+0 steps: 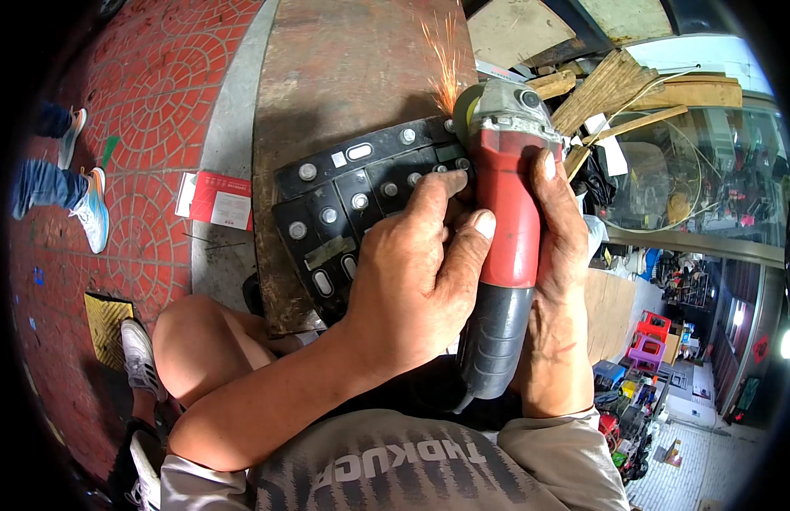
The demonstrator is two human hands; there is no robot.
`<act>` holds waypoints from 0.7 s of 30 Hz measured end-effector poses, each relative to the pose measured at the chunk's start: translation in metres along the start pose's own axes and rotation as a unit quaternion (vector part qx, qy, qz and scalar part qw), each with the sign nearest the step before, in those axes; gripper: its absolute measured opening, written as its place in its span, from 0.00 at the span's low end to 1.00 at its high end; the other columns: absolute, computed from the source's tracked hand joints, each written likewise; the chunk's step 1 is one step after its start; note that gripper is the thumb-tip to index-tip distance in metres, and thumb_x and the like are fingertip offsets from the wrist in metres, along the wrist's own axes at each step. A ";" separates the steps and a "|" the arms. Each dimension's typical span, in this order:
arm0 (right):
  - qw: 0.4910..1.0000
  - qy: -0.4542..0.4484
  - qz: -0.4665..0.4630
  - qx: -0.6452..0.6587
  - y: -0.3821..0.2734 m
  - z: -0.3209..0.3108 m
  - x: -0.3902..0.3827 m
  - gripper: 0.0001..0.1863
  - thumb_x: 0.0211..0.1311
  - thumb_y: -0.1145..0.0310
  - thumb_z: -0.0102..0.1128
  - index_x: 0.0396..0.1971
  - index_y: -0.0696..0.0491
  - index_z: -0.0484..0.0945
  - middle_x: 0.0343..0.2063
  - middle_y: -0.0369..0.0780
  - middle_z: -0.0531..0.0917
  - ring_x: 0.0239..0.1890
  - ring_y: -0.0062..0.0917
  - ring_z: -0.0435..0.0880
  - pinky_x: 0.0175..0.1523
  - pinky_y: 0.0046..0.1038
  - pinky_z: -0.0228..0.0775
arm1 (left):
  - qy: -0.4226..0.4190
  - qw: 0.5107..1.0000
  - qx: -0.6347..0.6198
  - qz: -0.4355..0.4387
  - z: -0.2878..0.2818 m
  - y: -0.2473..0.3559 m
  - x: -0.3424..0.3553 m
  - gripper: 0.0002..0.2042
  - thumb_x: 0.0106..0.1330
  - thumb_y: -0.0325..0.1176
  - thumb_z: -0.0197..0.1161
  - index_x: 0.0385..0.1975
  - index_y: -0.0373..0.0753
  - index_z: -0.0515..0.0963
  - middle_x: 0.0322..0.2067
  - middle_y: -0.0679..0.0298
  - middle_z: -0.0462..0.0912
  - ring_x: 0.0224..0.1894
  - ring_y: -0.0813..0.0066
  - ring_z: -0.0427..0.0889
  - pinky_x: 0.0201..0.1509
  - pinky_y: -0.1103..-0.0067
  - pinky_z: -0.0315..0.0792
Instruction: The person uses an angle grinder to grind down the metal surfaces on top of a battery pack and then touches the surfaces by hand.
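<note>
My right hand (555,230) wraps around a red and black angle grinder (510,243), its thumb along the far end of the red body. The grinder's yellowish disc (466,109) touches or nearly touches the far right corner of a black block of bars (369,175), which has round silver bolts and oval slots. Orange sparks (447,64) fly away from the disc. My left hand (420,264) is closed against the grinder's left side, thumb on the red body and index finger over the block. Its other fingers are partly hidden.
The block lies on a worn brown tabletop (335,68). Left of it are a red and white box (220,201) and red paving (157,111). Another person's legs (59,187) show at far left. Wood scraps (603,89) and a glass pane (693,170) stand on the right.
</note>
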State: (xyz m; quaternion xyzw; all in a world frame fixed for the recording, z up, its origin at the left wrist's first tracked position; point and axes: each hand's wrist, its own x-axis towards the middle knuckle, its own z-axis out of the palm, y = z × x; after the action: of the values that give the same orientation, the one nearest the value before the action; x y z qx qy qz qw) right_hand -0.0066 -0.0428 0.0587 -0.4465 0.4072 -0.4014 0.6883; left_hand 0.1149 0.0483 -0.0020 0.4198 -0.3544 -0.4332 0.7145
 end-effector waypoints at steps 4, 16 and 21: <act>1.000 -0.015 -0.008 -0.001 0.001 -0.004 0.001 0.35 0.90 0.57 0.72 0.85 0.57 0.73 0.69 0.46 0.89 0.64 0.31 0.93 0.70 0.33 0.88 | 0.004 1.000 0.008 0.011 0.000 -0.003 -0.002 0.18 0.88 0.28 0.70 0.67 0.23 0.77 0.39 0.42 0.95 0.38 0.50 0.99 0.43 0.64 0.89; 1.000 0.001 -0.006 -0.025 0.002 -0.015 -0.006 0.35 0.89 0.57 0.71 0.85 0.55 0.72 0.68 0.46 0.89 0.64 0.31 0.92 0.71 0.35 0.87 | -0.012 0.997 0.074 0.026 0.000 -0.003 -0.003 0.18 0.88 0.31 0.69 0.66 0.24 0.79 0.34 0.43 0.94 0.36 0.40 0.97 0.40 0.57 0.89; 1.000 -0.009 -0.010 -0.019 0.001 -0.016 -0.006 0.37 0.88 0.57 0.73 0.86 0.55 0.71 0.68 0.46 0.89 0.65 0.31 0.92 0.72 0.35 0.87 | -0.022 0.997 0.074 0.015 -0.002 0.000 -0.003 0.18 0.88 0.30 0.70 0.66 0.24 0.79 0.34 0.42 0.93 0.36 0.40 0.98 0.40 0.58 0.89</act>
State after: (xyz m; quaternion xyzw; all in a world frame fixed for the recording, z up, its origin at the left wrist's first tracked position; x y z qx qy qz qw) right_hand -0.0236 -0.0413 0.0546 -0.4673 0.4040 -0.3963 0.6792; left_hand 0.1156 0.0515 -0.0032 0.4567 -0.4078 -0.4042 0.6796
